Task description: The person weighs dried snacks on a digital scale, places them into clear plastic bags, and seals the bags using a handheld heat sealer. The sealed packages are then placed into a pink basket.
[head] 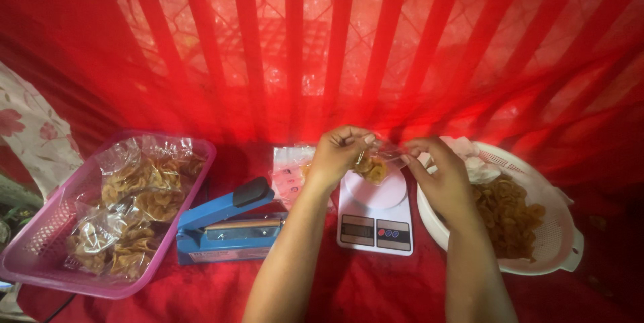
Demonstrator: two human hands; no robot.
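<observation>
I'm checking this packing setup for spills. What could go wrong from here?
Both hands, left hand and right hand, hold a small clear bag of chips open above the scale. Chips could drop onto the scale or the red cloth. The thin bag might slip or tear while pinched.

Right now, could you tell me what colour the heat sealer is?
The heat sealer is blue with a dark handle; head view.
</observation>
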